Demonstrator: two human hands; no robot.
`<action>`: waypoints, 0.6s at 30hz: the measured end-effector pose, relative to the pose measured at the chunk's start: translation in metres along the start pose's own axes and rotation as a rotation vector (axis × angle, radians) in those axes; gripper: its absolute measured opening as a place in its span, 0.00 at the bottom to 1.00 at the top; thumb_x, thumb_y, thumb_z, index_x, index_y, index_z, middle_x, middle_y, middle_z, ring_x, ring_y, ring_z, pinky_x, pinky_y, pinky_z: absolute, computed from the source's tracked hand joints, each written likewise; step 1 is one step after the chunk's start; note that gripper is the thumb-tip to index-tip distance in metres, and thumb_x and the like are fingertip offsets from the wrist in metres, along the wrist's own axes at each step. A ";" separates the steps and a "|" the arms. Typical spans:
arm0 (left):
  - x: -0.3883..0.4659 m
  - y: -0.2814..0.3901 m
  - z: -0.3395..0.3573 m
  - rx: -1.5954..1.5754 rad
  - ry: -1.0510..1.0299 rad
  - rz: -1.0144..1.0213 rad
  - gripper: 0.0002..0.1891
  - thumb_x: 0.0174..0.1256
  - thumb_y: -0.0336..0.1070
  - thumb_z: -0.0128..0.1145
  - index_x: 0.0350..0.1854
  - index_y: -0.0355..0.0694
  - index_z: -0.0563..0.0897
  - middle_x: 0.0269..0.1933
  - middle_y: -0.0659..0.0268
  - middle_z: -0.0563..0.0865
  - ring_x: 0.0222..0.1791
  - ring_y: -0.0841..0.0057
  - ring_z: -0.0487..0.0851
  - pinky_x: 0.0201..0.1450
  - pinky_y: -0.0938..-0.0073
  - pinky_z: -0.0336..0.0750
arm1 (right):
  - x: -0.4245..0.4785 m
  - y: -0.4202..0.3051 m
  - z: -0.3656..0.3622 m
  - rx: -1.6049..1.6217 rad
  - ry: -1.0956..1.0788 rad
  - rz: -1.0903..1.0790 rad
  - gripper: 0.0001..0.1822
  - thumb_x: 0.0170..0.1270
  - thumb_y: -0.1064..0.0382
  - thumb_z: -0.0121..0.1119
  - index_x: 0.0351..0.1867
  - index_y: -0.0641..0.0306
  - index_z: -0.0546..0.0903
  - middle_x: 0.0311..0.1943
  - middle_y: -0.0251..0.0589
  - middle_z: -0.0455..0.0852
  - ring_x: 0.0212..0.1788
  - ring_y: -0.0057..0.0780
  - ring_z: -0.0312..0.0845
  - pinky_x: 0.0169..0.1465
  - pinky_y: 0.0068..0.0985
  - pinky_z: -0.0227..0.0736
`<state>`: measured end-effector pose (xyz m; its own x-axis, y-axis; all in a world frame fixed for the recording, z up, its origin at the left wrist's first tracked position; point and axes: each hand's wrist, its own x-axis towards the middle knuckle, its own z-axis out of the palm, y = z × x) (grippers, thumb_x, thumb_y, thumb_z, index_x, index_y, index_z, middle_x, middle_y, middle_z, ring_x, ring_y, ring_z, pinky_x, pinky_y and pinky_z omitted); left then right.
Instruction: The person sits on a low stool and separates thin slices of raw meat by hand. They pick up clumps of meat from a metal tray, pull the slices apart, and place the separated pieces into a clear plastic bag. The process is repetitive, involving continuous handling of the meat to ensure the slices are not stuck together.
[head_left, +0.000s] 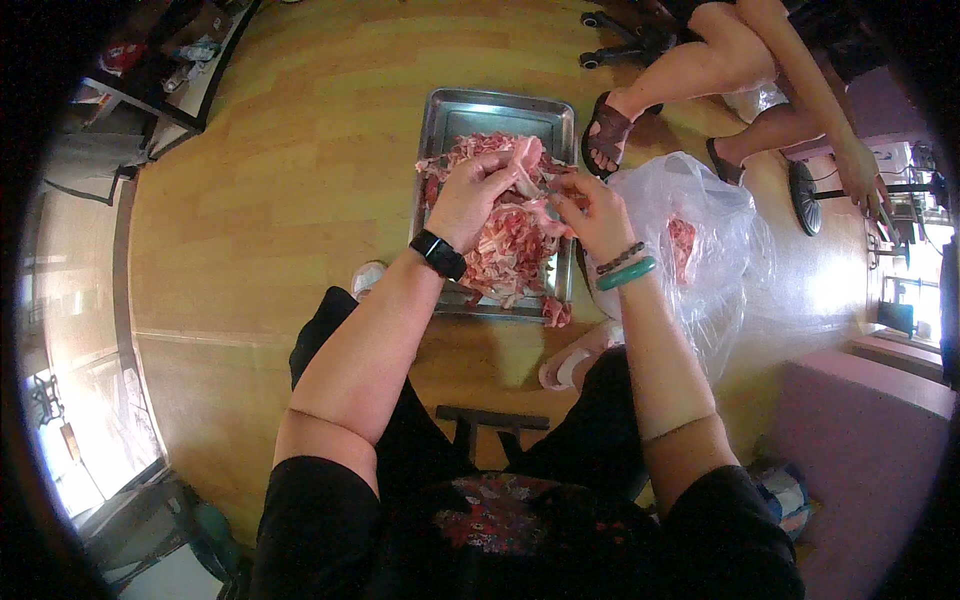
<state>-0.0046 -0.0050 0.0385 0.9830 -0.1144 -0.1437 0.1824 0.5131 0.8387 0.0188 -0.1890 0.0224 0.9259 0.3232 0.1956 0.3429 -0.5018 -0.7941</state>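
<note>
My left hand (469, 196) grips a pale pink piece of raw meat (528, 156) between thumb and fingers, above a metal tray. My right hand (602, 217) pinches the right side of this meat with thumb and forefinger; its fingertips partly hide the spot. Below both hands, a heap of thin, shredded raw meat (510, 251) fills much of the rectangular stainless-steel tray (517, 120), which lies on the floor. One scrap of meat (556, 311) hangs at the tray's near right corner. Right of the tray, a clear plastic bag (720, 217) has more red meat (681, 244) showing in it.
Another person's sandalled foot (609, 135) rests close to the tray's right side, and their arm (817, 82) reaches down at the right. A caster chair base (626, 37) stands behind. Shelving (172, 82) is at far left. My shoe (566, 364) sits near the tray.
</note>
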 end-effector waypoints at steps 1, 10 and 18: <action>-0.004 0.004 0.005 -0.034 0.002 -0.028 0.13 0.61 0.30 0.52 0.46 0.29 0.77 0.39 0.62 0.81 0.37 0.76 0.80 0.42 0.76 0.77 | 0.001 -0.007 0.002 0.000 0.033 -0.039 0.10 0.53 0.63 0.59 0.33 0.67 0.78 0.29 0.45 0.79 0.32 0.36 0.76 0.39 0.27 0.72; -0.002 -0.005 0.001 0.722 0.019 0.304 0.11 0.58 0.35 0.57 0.35 0.31 0.81 0.31 0.62 0.84 0.32 0.82 0.80 0.37 0.81 0.73 | -0.003 -0.035 0.019 -0.099 0.080 -0.082 0.08 0.45 0.73 0.59 0.29 0.68 0.75 0.28 0.46 0.77 0.30 0.31 0.75 0.36 0.23 0.70; 0.005 -0.014 -0.004 0.059 0.007 0.013 0.10 0.60 0.33 0.55 0.39 0.32 0.78 0.36 0.64 0.83 0.34 0.80 0.80 0.38 0.80 0.73 | 0.003 -0.015 0.001 0.994 0.016 0.187 0.04 0.52 0.71 0.52 0.29 0.67 0.72 0.31 0.42 0.80 0.34 0.33 0.76 0.34 0.29 0.70</action>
<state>-0.0023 -0.0091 0.0239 0.9855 -0.1018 -0.1360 0.1679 0.4633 0.8701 0.0157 -0.1793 0.0343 0.9556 0.2938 0.0207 -0.0890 0.3550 -0.9306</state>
